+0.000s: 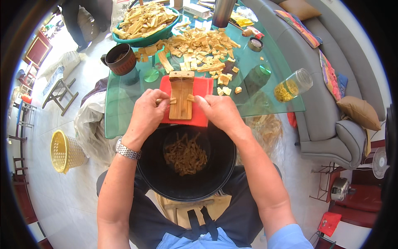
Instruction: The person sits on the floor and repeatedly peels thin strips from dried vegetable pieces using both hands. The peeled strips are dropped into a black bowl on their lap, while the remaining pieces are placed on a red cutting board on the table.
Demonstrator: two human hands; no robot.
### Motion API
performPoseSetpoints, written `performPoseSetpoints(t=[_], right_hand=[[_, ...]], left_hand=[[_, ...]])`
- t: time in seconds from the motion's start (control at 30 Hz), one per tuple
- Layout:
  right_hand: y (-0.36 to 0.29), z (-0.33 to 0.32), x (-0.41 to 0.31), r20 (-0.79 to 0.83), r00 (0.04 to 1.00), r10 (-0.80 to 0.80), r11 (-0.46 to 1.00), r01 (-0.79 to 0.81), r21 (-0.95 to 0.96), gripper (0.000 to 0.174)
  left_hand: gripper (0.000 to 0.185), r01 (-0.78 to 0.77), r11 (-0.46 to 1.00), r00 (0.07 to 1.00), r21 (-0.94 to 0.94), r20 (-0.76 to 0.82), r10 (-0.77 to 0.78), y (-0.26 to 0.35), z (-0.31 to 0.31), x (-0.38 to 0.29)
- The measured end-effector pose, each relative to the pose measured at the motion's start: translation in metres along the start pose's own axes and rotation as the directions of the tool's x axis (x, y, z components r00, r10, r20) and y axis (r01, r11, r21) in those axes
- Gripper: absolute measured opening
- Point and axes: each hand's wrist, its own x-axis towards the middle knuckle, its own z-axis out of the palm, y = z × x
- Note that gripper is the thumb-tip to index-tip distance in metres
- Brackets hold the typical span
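My left hand (151,105) pinches a small yellowish dried piece (173,101) at the left edge of a wooden block (181,109) with a raised back end. At its right edge, my right hand (219,109) grips another dried piece (190,97). The block rests on a red cloth (203,93) at the near edge of a glass table (121,115). Loose dried pieces (199,43) are spread beyond it, beside a heaped green basin (149,39). Below my hands, a black tub (217,180) holds small brownish pieces (186,155).
A brown mug (120,60) stands at the table's left, a glass jar (292,85) lies tilted at the right, and a metal flask (223,12) is at the back. A yellow basket (67,152) is on the floor. A grey sofa (311,77) flanks the table; another person's legs (74,21) show far left.
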Motion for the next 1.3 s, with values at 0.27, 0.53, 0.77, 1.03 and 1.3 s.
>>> performPoseSetpoints(t=[0.27, 0.53, 0.77, 1.03, 1.3], right_hand=[[-0.025, -0.031, -0.003, 0.219, 0.963, 0.156, 0.72, -0.263, 0.642, 0.043], [-0.045, -0.037, -0.012, 0.311, 0.949, 0.054, 0.413, -0.304, 0.858, 0.026], [-0.063, -0.04, -0.022, 0.341, 0.939, 0.034, 0.36, -0.33, 0.873, 0.035], [-0.057, -0.017, -0.027, 0.191, 0.982, -0.007, 0.765, -0.117, 0.633, 0.035], [-0.055, -0.018, -0.03, 0.248, 0.969, 0.025, 0.649, -0.204, 0.733, 0.029]], left_hand=[[0.031, 0.452, 0.426, 0.892, -0.784, 0.382, -0.243, 0.021, -0.017, -0.016], [0.033, 0.496, 0.229, 0.863, -0.838, 0.505, -0.019, 0.034, -0.012, -0.028], [0.025, 0.219, 0.095, 0.973, -0.971, 0.21, -0.095, 0.049, -0.005, -0.024], [0.031, 0.175, 0.167, 0.982, -0.97, 0.159, -0.103, 0.058, 0.007, -0.029], [0.032, 0.307, 0.38, 0.945, -0.873, 0.326, -0.015, 0.045, 0.001, -0.038]])
